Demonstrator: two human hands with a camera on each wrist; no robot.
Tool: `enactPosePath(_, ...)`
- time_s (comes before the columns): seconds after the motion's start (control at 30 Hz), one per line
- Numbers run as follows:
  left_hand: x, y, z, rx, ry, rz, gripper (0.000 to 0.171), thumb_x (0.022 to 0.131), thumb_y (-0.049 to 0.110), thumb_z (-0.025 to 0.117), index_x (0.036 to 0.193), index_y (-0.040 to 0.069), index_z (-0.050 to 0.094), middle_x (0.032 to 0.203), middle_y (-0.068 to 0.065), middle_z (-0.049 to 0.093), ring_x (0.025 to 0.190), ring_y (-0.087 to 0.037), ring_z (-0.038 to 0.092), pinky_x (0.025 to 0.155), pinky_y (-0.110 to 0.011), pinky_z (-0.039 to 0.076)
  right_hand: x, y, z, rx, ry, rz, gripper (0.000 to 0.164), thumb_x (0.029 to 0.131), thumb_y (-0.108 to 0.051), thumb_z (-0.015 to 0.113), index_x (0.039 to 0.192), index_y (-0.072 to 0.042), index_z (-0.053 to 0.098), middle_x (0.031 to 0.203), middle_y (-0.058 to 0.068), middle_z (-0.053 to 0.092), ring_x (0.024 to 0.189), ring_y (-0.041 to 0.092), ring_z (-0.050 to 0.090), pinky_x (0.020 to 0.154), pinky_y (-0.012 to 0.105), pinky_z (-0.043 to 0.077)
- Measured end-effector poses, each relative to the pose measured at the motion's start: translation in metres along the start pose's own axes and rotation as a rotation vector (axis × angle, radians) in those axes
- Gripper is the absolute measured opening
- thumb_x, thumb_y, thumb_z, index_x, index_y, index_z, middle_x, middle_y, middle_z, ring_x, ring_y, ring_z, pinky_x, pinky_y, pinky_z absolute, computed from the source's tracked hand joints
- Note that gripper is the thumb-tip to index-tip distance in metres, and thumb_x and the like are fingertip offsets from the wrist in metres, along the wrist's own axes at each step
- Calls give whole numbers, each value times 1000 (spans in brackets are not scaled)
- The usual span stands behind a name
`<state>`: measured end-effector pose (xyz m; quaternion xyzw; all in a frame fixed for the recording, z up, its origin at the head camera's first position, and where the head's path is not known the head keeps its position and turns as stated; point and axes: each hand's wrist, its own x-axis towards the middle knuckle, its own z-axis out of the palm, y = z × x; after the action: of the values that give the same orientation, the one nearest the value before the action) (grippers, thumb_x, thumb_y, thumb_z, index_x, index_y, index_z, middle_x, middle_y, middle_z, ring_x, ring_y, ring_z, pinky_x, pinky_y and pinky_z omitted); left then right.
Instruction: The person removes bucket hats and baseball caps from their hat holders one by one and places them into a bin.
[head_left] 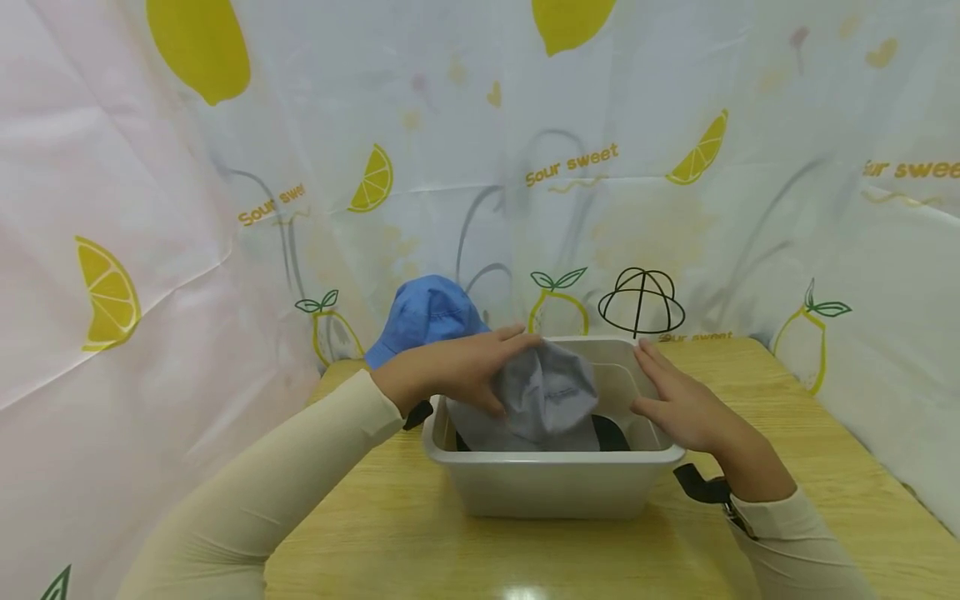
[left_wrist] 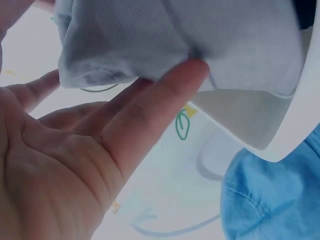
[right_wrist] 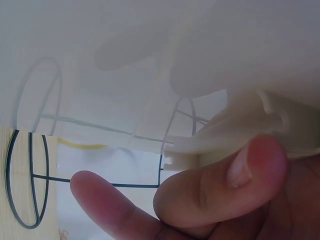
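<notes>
A grey cap point(head_left: 555, 392) sits in a pale plastic bin point(head_left: 555, 483), its crown rising above the rim. My left hand point(head_left: 468, 362) is at the cap's left side, thumb spread apart from the extended fingers. In the left wrist view, one straight fingertip point(left_wrist: 192, 70) touches the grey cloth, and other fingers pass partly behind it. Something black point(head_left: 611, 433) shows beneath the cap in the bin. My right hand point(head_left: 690, 408) is at the bin's right rim with straight fingers and nothing held. The right wrist view has its thumb point(right_wrist: 225, 185) close to the bin's wall.
A blue hat point(head_left: 431, 312) stands behind the bin on the left. Back right is a black wire rack point(head_left: 641, 304). The bin rests on a wood-grain table point(head_left: 375, 517). A lemon-print curtain point(head_left: 420, 100) hangs behind and along the sides.
</notes>
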<state>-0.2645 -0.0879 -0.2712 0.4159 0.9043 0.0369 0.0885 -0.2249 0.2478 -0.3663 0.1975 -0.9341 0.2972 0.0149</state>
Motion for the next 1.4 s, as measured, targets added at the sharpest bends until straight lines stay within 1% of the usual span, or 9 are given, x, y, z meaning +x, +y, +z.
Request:
enactPosePath(0.13,8,-2,3,17,-21,30,118,77,20,93,167,29,17,170,-18,23,152,-31,36,117,-40,42,0,0,0,6,-2,2,81,103,-29,53,166,-5,9,175,12,-4,158,47,7,118,72,17)
enactPosePath(0.23,14,-4,5,43,-38,48,117,76,21,94,167,28,21,167,-18,30,148,-29,41,116,-39,43,0,0,1,11,-3,0,81,103,-30,53,166,-5,8,175,12,-4,158,47,6,119,72,17)
enactPosePath(0.37,23,-6,8,73,-69,63,111,76,23,95,165,27,28,164,-10,39,146,-24,43,117,-38,42,0,0,1,11,-1,-3,81,103,-30,54,166,-5,8,175,12,-4,158,47,6,119,72,17)
enactPosePath(0.5,32,-7,12,117,-93,77,107,76,25,94,164,30,32,162,1,45,144,-20,46,116,-36,42,0,0,0,10,-1,-2,81,104,-30,54,166,-5,8,175,11,-4,158,47,6,119,72,17)
enactPosePath(0.67,42,-7,21,163,-99,126,104,75,24,95,162,28,37,153,3,55,137,-15,53,115,-31,42,-1,0,0,13,0,0,81,104,-30,53,166,-6,8,175,11,-4,158,47,7,118,72,18)
enactPosePath(0.87,52,-5,30,207,-136,135,107,75,29,95,163,28,34,155,3,54,134,-13,55,114,-28,42,-1,0,1,14,3,-2,81,103,-29,54,166,-5,9,175,12,-3,158,47,7,119,71,18)
enactPosePath(1.1,60,3,39,189,-174,145,103,75,26,94,162,31,38,154,1,55,134,-12,54,112,-26,44,-1,-1,1,17,-1,-7,80,104,-28,53,166,-4,9,175,13,-4,158,46,6,119,71,17)
enactPosePath(1.23,65,9,42,177,-209,128,102,75,24,93,161,33,39,152,0,55,130,-12,54,110,-27,45,-1,-1,0,13,-3,-9,80,104,-27,53,166,-5,8,175,13,-4,158,46,5,119,71,17)
enactPosePath(1.4,70,12,48,183,-245,80,102,75,25,94,161,37,38,158,-2,49,130,-14,52,109,-28,45,-1,0,-1,11,-5,-3,80,105,-30,53,167,-6,8,175,11,-4,158,46,5,119,71,17)
